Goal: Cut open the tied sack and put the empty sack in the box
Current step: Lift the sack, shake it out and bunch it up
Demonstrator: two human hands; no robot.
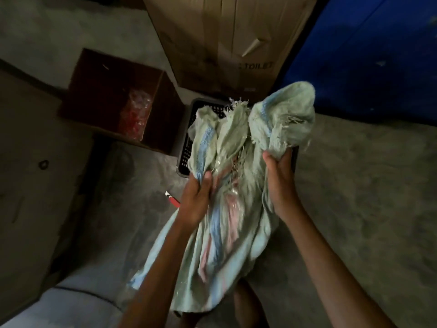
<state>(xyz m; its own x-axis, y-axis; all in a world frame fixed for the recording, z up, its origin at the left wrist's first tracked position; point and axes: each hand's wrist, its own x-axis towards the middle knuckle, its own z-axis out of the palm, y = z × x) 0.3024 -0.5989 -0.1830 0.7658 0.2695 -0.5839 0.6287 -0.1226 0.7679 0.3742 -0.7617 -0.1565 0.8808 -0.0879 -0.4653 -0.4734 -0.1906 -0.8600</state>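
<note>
A pale green woven sack (227, 223) with blue and pink stripes hangs limp in the middle of the view, its frayed open mouth turned upward. My left hand (197, 200) grips the sack's left edge. My right hand (282, 183) grips a bunched fold of the mouth on the right. Behind the sack sits a black perforated crate (186, 150), mostly hidden by the fabric. An open brown cardboard box (160, 110) stands at the upper left with red, clear-wrapped items (136, 114) inside. A red-handled cutter (172, 198) lies on the floor just left of my left hand.
A tall cardboard carton (224, 39) marked TOILET stands at the back. A blue surface (369, 55) fills the upper right. Flat cardboard (35, 162) lies on the left. Grey concrete floor (366, 185) spreads to the right. My knees show at the bottom.
</note>
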